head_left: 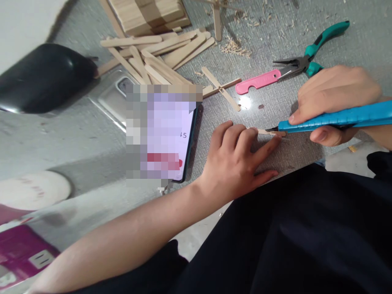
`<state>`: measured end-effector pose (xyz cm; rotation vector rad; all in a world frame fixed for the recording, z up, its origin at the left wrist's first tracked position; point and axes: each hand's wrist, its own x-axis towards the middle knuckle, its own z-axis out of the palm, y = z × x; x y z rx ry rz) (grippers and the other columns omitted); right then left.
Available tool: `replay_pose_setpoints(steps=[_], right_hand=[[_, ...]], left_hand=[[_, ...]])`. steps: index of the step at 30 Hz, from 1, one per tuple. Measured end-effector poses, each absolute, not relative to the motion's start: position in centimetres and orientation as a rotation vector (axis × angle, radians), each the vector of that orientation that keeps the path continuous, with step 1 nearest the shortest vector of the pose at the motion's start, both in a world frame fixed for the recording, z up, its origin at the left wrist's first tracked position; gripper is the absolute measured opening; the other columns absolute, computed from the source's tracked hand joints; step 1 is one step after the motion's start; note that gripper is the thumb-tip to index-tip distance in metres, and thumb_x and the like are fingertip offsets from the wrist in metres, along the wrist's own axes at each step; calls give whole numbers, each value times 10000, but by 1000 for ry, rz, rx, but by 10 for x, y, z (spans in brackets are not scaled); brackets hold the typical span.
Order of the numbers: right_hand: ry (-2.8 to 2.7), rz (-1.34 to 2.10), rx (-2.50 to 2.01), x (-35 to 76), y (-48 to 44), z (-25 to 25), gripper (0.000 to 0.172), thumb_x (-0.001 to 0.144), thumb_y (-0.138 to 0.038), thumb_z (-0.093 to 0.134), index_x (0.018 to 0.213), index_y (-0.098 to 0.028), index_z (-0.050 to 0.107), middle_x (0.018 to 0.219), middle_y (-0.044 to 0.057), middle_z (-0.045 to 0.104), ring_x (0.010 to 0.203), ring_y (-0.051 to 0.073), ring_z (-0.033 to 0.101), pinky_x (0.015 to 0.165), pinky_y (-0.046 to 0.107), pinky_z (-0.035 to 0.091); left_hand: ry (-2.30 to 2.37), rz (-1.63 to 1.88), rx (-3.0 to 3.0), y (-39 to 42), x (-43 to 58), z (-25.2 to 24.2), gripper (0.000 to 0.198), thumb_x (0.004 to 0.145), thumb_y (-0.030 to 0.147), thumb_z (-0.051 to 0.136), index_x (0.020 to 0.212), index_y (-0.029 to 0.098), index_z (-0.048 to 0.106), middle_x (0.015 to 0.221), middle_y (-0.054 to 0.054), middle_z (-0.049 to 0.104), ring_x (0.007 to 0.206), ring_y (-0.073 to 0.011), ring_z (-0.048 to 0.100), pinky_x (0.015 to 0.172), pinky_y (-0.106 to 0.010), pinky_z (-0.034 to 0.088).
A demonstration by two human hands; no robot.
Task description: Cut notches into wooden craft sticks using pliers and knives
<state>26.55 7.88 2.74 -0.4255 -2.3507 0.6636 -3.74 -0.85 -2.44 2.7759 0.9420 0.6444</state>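
Note:
My left hand (235, 153) presses a wooden craft stick (262, 131) against the table near its front edge. Its fingertips cover part of the stick, and the index finger reaches to the stick's right end. In my right hand (333, 98) is a blue utility knife (337, 118), fingers closed round the handle. The knife's dark blade tip touches or nearly touches the stick between my left fingertips. Two crossed craft sticks (221, 88) lie just beyond my left hand.
Past my right hand lie a pink folding knife (259, 81) and green-handled needle-nose pliers (301, 63). A heap of craft sticks (171, 53), a wrapped stick bundle (150, 16) and wood shavings (235, 47) are farther back. A phone (170, 134) sits left, near a black rounded object (45, 79).

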Motion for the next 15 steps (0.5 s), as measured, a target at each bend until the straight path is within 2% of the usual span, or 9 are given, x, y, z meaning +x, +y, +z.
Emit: replay_pose_setpoints(steps=[7,12,15], right_hand=[[-2350,662,-498,264,74,27,424,1214,-487,505,1105,-194,792,803,-9,748,746,119,715,787,304,550],[-2370,669,-503,262,77,27,405,1213,-482,505,1083,-205,769,791,4,727,724,145,709,762,312,535],[-2361,665,-497,260,75,31,346,1219,-446,510,1111,-225,754,846,-19,706,769,123,680,808,309,517]], left_hand=[[945,588,2764,-9,-38,-23,785,1038,742,756,1670,282,687,1382,-177,678,1263,-393,603,1219,-686,517],[953,593,2726,-10,-38,-25,799,1035,755,755,1682,295,677,1386,-176,676,1269,-399,599,1220,-699,506],[939,604,2745,-10,-38,-25,809,1041,759,743,1685,275,675,1387,-184,677,1261,-399,599,1216,-699,510]])
